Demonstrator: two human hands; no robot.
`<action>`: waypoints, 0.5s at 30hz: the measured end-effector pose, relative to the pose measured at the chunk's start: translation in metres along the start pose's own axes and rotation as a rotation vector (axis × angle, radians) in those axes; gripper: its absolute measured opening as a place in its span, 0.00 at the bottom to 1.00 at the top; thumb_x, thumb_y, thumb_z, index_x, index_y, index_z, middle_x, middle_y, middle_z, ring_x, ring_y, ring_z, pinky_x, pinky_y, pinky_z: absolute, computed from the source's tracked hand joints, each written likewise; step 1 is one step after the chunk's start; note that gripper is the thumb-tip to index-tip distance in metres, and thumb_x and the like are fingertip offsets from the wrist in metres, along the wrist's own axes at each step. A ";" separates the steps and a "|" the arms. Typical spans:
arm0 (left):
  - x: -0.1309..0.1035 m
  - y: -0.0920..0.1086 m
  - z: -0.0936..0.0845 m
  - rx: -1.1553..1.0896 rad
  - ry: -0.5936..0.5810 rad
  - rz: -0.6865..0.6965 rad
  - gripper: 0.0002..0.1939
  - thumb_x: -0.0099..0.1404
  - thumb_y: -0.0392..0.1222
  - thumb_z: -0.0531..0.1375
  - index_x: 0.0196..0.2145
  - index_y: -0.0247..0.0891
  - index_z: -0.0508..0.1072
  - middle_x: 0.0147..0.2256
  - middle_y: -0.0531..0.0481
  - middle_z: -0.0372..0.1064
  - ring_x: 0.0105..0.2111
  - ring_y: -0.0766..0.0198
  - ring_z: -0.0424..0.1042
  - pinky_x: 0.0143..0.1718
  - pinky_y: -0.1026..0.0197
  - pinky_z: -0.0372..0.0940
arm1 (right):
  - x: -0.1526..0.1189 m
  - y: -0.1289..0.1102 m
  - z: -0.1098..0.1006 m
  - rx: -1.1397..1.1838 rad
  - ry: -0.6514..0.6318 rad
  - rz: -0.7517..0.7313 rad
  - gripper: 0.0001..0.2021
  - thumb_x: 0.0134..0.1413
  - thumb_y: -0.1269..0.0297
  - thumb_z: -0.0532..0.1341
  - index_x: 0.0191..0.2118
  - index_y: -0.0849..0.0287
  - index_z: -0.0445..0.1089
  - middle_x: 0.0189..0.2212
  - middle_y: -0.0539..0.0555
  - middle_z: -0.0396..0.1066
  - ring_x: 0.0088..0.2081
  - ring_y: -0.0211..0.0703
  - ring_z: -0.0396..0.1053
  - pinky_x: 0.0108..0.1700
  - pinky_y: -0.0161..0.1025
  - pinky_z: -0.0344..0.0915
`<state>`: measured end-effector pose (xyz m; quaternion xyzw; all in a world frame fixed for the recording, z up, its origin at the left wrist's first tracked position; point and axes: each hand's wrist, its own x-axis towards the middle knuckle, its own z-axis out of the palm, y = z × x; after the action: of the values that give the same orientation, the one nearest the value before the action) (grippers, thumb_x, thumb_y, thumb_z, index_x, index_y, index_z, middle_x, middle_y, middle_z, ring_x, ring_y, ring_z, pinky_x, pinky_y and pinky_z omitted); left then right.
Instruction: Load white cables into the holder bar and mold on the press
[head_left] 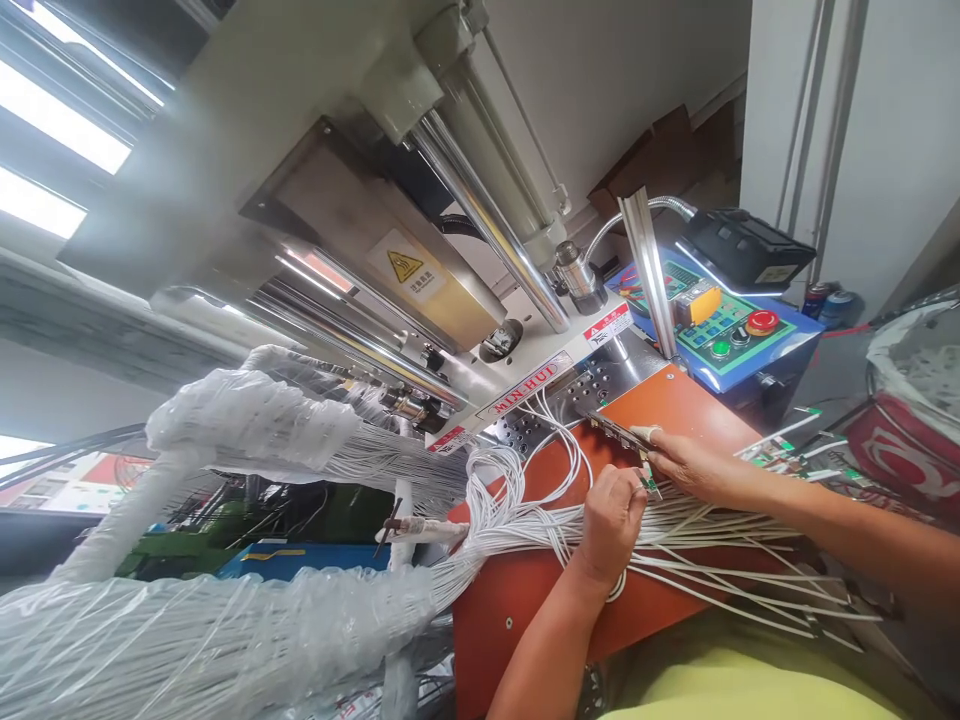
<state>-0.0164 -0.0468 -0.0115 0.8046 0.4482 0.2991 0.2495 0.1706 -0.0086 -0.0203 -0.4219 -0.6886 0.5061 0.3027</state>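
The metal strip (616,431) is resting over the orange worktop (679,405), the right hand's (679,462) fingers gripping it; the left hand's (616,510) are pinching a small green board (646,476) above white cables (525,530).

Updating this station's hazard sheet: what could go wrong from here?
Loose white cables run beneath the left hand; it could snag them.
The metal bar, held near one end by the right hand, might tip.
The machine wears a yellow warning label; reaching further in could hurt.
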 end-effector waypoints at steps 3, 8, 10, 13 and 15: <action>-0.001 0.002 -0.002 0.013 -0.026 0.034 0.11 0.72 0.40 0.49 0.40 0.39 0.71 0.39 0.43 0.72 0.39 0.58 0.68 0.44 0.57 0.63 | 0.001 0.007 0.003 -0.018 0.008 0.001 0.10 0.63 0.57 0.47 0.38 0.56 0.59 0.33 0.52 0.66 0.33 0.42 0.63 0.41 0.41 0.62; -0.002 0.002 -0.002 0.053 -0.024 0.122 0.12 0.72 0.37 0.49 0.46 0.38 0.70 0.42 0.42 0.72 0.40 0.58 0.67 0.45 0.57 0.63 | 0.000 0.015 0.005 -0.016 0.022 0.008 0.11 0.63 0.57 0.48 0.41 0.56 0.62 0.33 0.52 0.69 0.33 0.42 0.65 0.40 0.40 0.63; -0.001 0.001 -0.001 0.049 0.017 0.155 0.12 0.72 0.37 0.50 0.46 0.37 0.70 0.41 0.42 0.72 0.39 0.59 0.67 0.43 0.58 0.64 | 0.001 0.018 0.007 -0.010 0.034 -0.004 0.12 0.63 0.57 0.49 0.45 0.56 0.63 0.34 0.53 0.71 0.35 0.44 0.67 0.41 0.41 0.64; 0.001 0.000 0.000 0.043 0.060 0.179 0.10 0.71 0.36 0.51 0.44 0.37 0.71 0.38 0.44 0.71 0.37 0.61 0.67 0.41 0.59 0.64 | 0.002 0.021 0.008 -0.015 0.048 -0.024 0.14 0.62 0.57 0.50 0.50 0.55 0.62 0.36 0.54 0.72 0.38 0.46 0.69 0.43 0.41 0.65; 0.003 -0.001 0.000 0.025 0.070 0.133 0.09 0.70 0.35 0.52 0.40 0.37 0.73 0.34 0.47 0.70 0.34 0.62 0.67 0.38 0.61 0.63 | 0.001 0.019 0.006 -0.023 0.036 -0.031 0.15 0.62 0.56 0.50 0.51 0.54 0.62 0.36 0.54 0.72 0.39 0.47 0.69 0.43 0.42 0.65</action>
<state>-0.0157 -0.0442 -0.0112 0.8247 0.4057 0.3375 0.2033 0.1701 -0.0075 -0.0406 -0.4235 -0.6954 0.4858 0.3179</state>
